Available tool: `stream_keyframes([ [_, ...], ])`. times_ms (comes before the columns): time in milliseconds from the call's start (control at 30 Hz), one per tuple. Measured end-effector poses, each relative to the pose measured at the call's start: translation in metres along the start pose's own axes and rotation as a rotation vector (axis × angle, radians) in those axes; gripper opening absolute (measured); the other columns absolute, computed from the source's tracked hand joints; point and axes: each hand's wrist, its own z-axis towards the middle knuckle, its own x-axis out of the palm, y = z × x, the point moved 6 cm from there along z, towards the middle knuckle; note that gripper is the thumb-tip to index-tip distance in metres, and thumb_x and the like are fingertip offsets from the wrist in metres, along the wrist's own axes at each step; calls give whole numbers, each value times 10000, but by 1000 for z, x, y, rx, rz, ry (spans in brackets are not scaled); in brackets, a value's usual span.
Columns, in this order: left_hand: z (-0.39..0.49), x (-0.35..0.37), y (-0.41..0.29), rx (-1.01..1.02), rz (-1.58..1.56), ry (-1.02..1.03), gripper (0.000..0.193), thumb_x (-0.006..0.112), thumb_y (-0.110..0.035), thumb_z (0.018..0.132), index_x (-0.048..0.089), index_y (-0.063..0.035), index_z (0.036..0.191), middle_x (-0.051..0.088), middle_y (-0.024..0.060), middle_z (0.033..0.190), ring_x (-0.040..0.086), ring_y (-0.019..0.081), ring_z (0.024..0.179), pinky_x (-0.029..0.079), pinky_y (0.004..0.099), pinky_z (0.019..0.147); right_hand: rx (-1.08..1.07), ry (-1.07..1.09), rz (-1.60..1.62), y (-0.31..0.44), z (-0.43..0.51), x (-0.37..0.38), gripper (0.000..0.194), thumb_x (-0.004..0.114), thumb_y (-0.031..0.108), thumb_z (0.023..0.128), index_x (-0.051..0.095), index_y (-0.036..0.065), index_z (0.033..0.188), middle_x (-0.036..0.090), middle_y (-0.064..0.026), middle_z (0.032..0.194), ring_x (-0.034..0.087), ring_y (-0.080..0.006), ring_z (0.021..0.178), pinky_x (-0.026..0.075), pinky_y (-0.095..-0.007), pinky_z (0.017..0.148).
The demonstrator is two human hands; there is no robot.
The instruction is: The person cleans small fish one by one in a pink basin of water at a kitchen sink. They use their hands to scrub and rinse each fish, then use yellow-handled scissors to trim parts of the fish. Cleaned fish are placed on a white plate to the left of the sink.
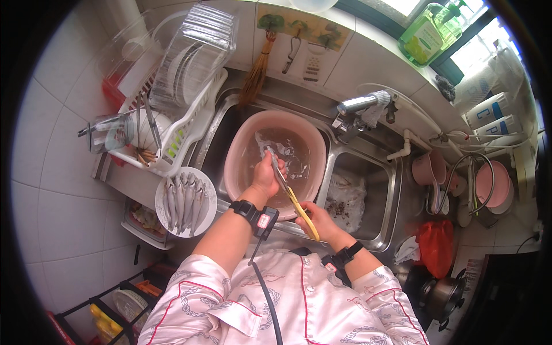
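My left hand (268,173) is closed around a small silvery fish (269,152) over a pink plastic basin (231,159) of murky water. My right hand (318,222) grips the yellow handles of kitchen scissors (302,211), whose metal blades reach up to the fish at my left hand. Whether the blades are cutting into the fish cannot be told, as my fingers cover part of it. Left of the basin, several slender silvery fish (186,200) lie side by side on a white plate (210,215).
The basin sits in the left bowl of a steel sink. A clear plastic bag with scraps (345,202) lies in the right bowl, beneath the faucet (360,105). A white dish rack (189,129) stands at left; a red bag (435,248) and a pot (446,297) are at right.
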Motion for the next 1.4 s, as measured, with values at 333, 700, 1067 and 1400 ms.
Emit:
stream_keyframes([
  [333, -2, -9, 11, 1, 88, -50, 373, 338, -456, 949, 462, -128, 822, 490, 45, 681, 446, 177, 604, 384, 313, 575, -35, 42, 15, 10, 2, -4, 379, 579, 197, 876, 421, 39, 1182, 487, 29, 726, 454, -51, 575, 400, -208, 498],
  [700, -2, -11, 14, 3, 234, -48, 355, 332, -427, 960, 465, -112, 866, 516, 62, 678, 461, 179, 610, 396, 301, 601, -54, 17, 27, 2, 1, -6, 414, 664, 231, 827, 457, 31, 1124, 528, 5, 675, 474, -59, 522, 382, -207, 452],
  [1067, -4, 0, 6, 122, 276, 7, 384, 304, -434, 968, 477, -97, 902, 516, 41, 706, 468, 142, 643, 392, 271, 594, -29, -13, 91, 15, 6, -1, 411, 660, 206, 830, 453, 25, 1136, 517, 2, 621, 453, -69, 462, 358, -207, 415],
  [1400, -4, -7, -3, 199, 699, -27, 478, 334, -446, 962, 444, -57, 1217, 486, -17, 939, 459, 67, 781, 411, 221, 683, -80, 108, 223, 37, -4, 5, 321, 559, 294, 898, 469, 13, 1025, 489, -7, 620, 417, -76, 410, 347, -212, 375],
])
